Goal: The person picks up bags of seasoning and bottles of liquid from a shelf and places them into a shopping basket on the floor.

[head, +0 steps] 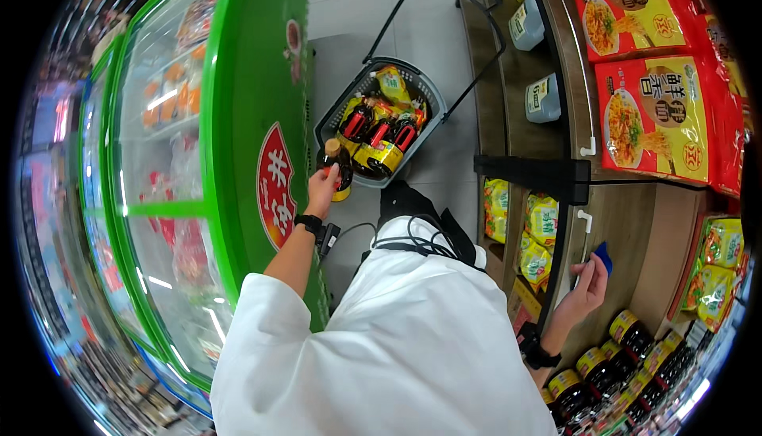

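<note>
My left hand [323, 187] holds a dark sauce bottle [333, 156] with a tan cap and yellow label, just outside the lower left rim of a grey plastic shopping basket [440, 99]. Several similar bottles [381, 154] and a yellow food packet [393, 84] lie in the basket, which stands on the floor with its black handle raised. At the right, over a wooden shelf, my right hand [589, 284] has bent fingers against a small blue thing [603, 259]; whether it grips this cannot be told.
A green freezer [256, 108] with glass doors stands at the left. Wooden shelves [625, 215] at the right bear dark bottles [595, 367], yellow packets [539, 221], pale blue jugs [542, 99] and red noodle packs [655, 114]. A black shelf bracket [530, 175] juts towards the aisle. A cable hangs at my waist.
</note>
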Action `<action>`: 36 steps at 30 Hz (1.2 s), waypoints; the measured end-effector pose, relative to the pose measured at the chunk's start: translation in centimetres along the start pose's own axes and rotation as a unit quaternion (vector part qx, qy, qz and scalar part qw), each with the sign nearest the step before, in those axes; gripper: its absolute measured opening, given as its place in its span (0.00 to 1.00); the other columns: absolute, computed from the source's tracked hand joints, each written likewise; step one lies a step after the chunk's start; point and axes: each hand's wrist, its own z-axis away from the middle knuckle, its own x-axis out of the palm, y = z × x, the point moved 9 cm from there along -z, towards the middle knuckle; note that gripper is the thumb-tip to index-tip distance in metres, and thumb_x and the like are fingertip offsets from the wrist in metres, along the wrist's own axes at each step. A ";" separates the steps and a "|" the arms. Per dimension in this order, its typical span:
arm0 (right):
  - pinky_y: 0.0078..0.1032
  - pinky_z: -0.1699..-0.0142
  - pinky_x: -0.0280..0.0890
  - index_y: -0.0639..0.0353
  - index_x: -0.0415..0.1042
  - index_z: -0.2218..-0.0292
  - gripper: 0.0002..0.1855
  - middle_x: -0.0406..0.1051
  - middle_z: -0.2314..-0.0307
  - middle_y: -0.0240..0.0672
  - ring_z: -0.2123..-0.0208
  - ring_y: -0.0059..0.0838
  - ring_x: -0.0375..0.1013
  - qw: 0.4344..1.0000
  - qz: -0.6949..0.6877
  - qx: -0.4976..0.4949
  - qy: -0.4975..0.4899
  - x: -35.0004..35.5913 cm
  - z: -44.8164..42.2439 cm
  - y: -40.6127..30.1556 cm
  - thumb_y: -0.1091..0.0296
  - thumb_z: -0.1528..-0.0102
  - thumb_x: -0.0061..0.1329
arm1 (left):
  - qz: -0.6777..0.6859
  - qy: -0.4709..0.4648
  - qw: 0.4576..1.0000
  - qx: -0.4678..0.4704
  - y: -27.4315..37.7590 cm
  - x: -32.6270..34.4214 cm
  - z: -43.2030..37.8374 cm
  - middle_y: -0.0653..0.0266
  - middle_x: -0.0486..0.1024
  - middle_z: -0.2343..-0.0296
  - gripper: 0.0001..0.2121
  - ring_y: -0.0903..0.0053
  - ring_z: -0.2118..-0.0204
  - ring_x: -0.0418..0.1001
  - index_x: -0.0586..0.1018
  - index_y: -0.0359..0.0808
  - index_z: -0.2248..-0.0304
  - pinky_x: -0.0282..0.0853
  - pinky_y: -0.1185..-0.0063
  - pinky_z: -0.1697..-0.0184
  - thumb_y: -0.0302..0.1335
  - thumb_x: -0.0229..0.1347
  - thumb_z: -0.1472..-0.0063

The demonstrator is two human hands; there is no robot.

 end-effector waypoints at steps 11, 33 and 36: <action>0.13 0.65 0.61 0.66 0.69 0.62 0.09 0.68 0.76 0.29 0.73 0.14 0.66 0.982 0.121 0.125 -0.073 6.8 3.0 -2.0 0.73 0.44 0.42 | -0.128 -0.102 0.983 -0.083 -9.5 2.7 -14.3 0.64 0.71 0.83 0.20 0.80 0.80 0.66 0.73 0.30 0.79 0.62 0.79 0.75 0.43 0.55 0.46; 0.18 0.67 0.63 0.67 0.71 0.68 0.06 0.72 0.78 0.36 0.75 0.22 0.72 0.944 0.199 0.257 -0.063 6.9 12.7 -0.6 0.75 0.48 0.44 | -0.322 -0.151 0.935 -0.016 -11.7 13.3 -23.2 0.45 0.74 0.72 0.16 0.52 0.64 0.71 0.75 0.31 0.68 0.65 0.66 0.61 0.36 0.51 0.52; 0.19 0.67 0.64 0.67 0.71 0.68 0.07 0.72 0.78 0.37 0.74 0.23 0.72 0.942 0.179 0.285 -0.009 5.6 14.6 -0.5 0.75 0.48 0.45 | -0.382 -0.187 0.902 0.073 -5.1 15.6 -18.9 0.45 0.74 0.73 0.14 0.53 0.65 0.72 0.75 0.31 0.71 0.66 0.66 0.62 0.35 0.51 0.51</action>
